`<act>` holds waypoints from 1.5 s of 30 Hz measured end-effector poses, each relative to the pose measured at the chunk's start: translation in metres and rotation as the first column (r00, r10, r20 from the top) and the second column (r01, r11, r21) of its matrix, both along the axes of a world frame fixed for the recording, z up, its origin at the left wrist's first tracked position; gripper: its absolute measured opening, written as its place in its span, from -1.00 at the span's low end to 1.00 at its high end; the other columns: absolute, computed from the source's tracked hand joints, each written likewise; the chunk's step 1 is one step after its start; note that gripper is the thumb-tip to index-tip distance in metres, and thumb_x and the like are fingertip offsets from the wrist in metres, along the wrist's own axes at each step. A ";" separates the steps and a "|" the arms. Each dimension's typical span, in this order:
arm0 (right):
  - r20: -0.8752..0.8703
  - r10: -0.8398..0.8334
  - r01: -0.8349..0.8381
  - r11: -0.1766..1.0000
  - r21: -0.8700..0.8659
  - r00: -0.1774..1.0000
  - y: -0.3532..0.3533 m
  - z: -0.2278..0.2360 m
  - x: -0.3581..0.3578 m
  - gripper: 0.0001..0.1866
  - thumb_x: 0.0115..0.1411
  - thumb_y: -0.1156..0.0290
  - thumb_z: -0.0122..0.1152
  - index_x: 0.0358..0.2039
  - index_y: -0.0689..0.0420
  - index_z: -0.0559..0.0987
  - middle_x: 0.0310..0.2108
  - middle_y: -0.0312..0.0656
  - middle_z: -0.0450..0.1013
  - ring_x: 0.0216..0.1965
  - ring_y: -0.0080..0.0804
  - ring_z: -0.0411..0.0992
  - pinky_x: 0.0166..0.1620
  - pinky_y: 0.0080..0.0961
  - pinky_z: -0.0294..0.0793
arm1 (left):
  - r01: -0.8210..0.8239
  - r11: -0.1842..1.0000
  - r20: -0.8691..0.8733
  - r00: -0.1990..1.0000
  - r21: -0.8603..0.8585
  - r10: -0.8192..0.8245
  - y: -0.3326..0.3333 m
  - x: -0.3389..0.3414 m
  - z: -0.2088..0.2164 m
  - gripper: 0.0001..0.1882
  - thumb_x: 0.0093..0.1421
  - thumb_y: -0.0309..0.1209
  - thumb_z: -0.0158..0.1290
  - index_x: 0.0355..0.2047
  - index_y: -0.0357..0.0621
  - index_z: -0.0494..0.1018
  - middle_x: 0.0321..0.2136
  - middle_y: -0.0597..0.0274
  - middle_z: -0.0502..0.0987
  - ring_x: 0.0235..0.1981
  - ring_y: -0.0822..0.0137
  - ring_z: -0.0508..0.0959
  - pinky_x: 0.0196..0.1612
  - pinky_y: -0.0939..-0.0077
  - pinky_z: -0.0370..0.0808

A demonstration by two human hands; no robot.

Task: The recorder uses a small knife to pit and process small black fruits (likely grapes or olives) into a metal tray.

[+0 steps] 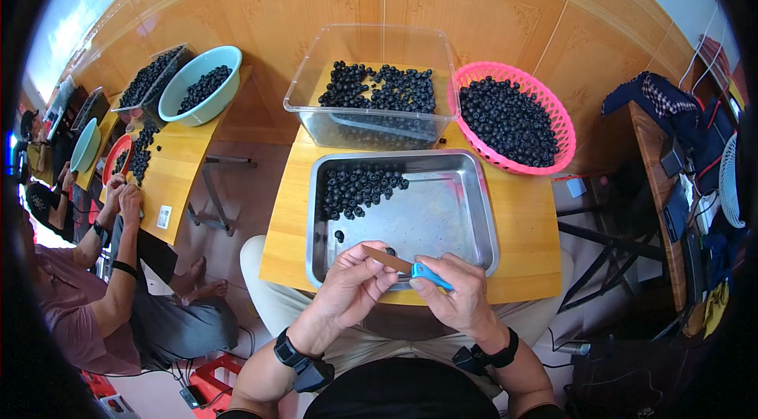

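In my right hand (458,293) is a small knife with a blue handle (431,276). Its brownish blade (385,259) points left across the fingertips of my left hand (355,285). Those fingers are closed in a pinch, with a dark blueberry (390,251) showing just beyond the blade. Both hands are over the near edge of a shallow metal tray (450,233). Inside the tray, blueberries (355,192) are heaped at the far left, and a loose one (339,236) lies nearer my left hand.
Behind the tray stands a clear plastic tub (316,115) of blueberries, beside a full pink basket (562,123). At another table on the left, a person (87,308) works near a pale green basin (225,99) and a red plate (108,166). A cluttered wooden table (655,182) stands right.
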State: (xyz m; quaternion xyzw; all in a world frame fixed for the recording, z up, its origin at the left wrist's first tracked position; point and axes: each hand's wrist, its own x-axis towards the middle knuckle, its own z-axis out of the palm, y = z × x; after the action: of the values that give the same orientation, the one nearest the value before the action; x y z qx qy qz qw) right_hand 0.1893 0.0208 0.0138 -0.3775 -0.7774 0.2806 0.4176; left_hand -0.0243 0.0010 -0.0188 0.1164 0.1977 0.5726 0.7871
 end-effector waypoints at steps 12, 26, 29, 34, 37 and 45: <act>-0.042 -0.019 0.018 1.000 -0.017 0.999 -0.003 0.003 -0.004 -0.67 0.27 0.27 0.41 -0.13 0.28 0.68 -0.58 -0.14 0.43 -0.57 -0.30 0.43 -0.47 -0.41 0.37 | -0.026 1.000 -0.030 0.999 -0.008 0.026 -0.004 0.000 0.003 -0.82 0.36 -0.50 0.14 -0.05 -0.19 0.54 -0.17 0.07 0.64 -0.23 0.31 0.68 -0.10 0.43 0.72; -0.123 0.080 -0.085 0.996 -0.039 0.989 0.001 0.014 -0.005 -0.65 0.25 0.28 0.42 -0.11 0.31 0.67 -0.57 -0.15 0.43 -0.60 -0.37 0.39 -0.49 -0.46 0.34 | -0.052 0.990 -0.053 0.997 0.130 0.059 -0.007 -0.005 0.019 -0.83 0.38 -0.51 0.13 -0.04 -0.24 0.53 -0.18 0.12 0.64 -0.19 0.34 0.67 -0.07 0.45 0.72; -0.102 0.066 -0.070 0.997 -0.034 0.993 -0.001 0.015 -0.007 -0.66 0.25 0.29 0.42 -0.12 0.31 0.68 -0.58 -0.15 0.42 -0.60 -0.38 0.39 -0.49 -0.46 0.33 | -0.053 0.991 -0.040 0.998 0.122 0.058 -0.009 -0.005 0.016 -0.82 0.38 -0.51 0.13 -0.03 -0.22 0.52 -0.16 0.11 0.64 -0.19 0.32 0.69 -0.07 0.44 0.73; -0.087 0.052 -0.054 0.998 -0.022 0.995 0.000 0.015 -0.007 -0.66 0.25 0.29 0.42 -0.12 0.31 0.68 -0.58 -0.15 0.42 -0.60 -0.38 0.39 -0.49 -0.45 0.33 | -0.058 0.993 -0.041 0.997 0.107 0.063 -0.008 -0.005 0.014 -0.82 0.38 -0.52 0.12 -0.03 -0.21 0.52 -0.13 0.09 0.63 -0.20 0.34 0.69 -0.05 0.42 0.73; -0.082 0.054 -0.056 0.998 -0.022 0.995 -0.001 0.016 -0.007 -0.67 0.24 0.30 0.42 -0.12 0.30 0.68 -0.57 -0.14 0.43 -0.60 -0.36 0.39 -0.49 -0.45 0.33 | -0.060 0.990 -0.052 0.996 0.131 0.067 -0.010 -0.006 0.016 -0.83 0.38 -0.52 0.12 -0.04 -0.22 0.53 -0.14 0.09 0.63 -0.22 0.34 0.68 -0.04 0.41 0.73; -0.104 -0.122 0.114 0.991 -0.075 0.987 0.015 -0.003 0.005 -0.71 0.27 0.32 0.39 -0.13 0.28 0.68 -0.54 -0.12 0.49 -0.54 -0.37 0.47 -0.45 -0.44 0.41 | -0.075 0.975 -0.153 0.982 0.207 0.108 -0.017 -0.008 0.038 -0.85 0.31 -0.47 0.22 -0.13 -0.14 0.55 -0.29 0.10 0.56 -0.32 0.32 0.59 -0.15 0.47 0.66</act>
State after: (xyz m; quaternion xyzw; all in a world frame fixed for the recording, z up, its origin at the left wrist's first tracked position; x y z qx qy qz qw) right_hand 0.1942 0.0354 0.0109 -0.4213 -0.7196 0.3021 0.4619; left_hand -0.0323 -0.0165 0.0196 0.2325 0.2079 0.6138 0.7253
